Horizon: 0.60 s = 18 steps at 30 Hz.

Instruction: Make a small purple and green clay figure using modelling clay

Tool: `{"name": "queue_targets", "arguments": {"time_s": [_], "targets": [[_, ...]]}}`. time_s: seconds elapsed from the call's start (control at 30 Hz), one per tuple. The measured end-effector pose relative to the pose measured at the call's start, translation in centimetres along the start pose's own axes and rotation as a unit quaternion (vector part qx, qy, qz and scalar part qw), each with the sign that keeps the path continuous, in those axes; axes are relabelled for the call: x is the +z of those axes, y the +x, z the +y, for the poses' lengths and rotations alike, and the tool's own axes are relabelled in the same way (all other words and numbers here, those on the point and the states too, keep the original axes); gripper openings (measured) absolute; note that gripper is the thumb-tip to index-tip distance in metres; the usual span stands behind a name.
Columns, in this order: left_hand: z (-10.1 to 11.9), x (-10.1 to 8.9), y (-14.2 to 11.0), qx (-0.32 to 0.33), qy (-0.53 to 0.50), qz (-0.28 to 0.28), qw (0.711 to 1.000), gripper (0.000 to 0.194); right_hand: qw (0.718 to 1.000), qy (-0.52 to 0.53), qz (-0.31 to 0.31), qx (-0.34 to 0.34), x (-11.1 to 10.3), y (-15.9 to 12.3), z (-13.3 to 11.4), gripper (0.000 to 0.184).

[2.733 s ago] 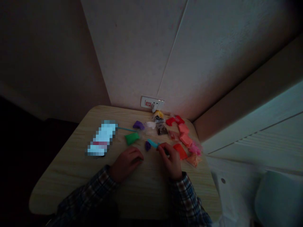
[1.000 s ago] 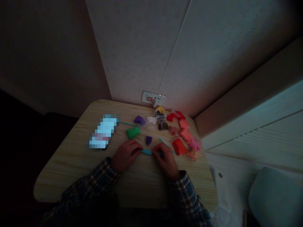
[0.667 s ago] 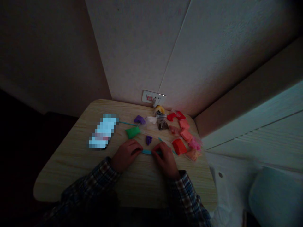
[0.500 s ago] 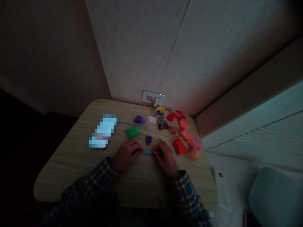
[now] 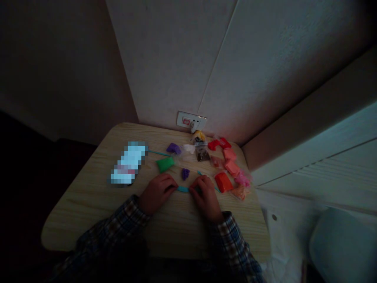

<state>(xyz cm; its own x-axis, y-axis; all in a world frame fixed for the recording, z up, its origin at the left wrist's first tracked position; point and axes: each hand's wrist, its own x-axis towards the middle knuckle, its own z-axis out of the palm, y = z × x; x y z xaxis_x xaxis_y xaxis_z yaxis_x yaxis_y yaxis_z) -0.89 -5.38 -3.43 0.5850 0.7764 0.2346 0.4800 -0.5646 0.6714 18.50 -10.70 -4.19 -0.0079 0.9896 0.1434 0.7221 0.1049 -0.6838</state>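
Note:
A flattened blue strip of modelling clay [image 5: 183, 189] lies low over the wooden table, its two ends pinched between my hands. My left hand [image 5: 157, 192] has thumb and fingers closed on the strip's left end. At the right end, my right hand [image 5: 205, 197] grips it the same way, its fingertips partly hiding the clay. Just beyond the strip sits a small lumpy purple clay piece [image 5: 185, 173]. A thin blue tool [image 5: 217, 189] shows partly behind my right hand. The green clay packet [image 5: 165, 164] lies past my left hand, and a red-orange packet [image 5: 223, 182] is right of my right hand.
A phone with a lit, blurred screen [image 5: 129, 164] lies on the left of the table [image 5: 97, 212]. Several clay bags, among them a purple one [image 5: 174, 148], a black one [image 5: 202, 154] and a salmon one [image 5: 232, 168], line the back and right. A wall socket [image 5: 191, 120] is behind.
Almost nothing differs. Both hands keep their pinch on the blue clay strip in the same place, and the view has shifted very slightly.

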Motion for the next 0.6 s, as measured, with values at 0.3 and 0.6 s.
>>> {"name": "queue_targets", "arguments": {"time_s": [0.3,0.6], "targets": [[0.23,-0.21,0.14,-0.007,0.001,-0.007,1.000,0.013,1.000,0.007,-0.001,-0.002,0.01,0.05,0.10,0.005],[-0.16,0.10,-0.18,0.045,0.067,-0.004,0.997,0.013,1.000,0.001,-0.001,0.005,0.07,0.09,0.19,0.005]]}}
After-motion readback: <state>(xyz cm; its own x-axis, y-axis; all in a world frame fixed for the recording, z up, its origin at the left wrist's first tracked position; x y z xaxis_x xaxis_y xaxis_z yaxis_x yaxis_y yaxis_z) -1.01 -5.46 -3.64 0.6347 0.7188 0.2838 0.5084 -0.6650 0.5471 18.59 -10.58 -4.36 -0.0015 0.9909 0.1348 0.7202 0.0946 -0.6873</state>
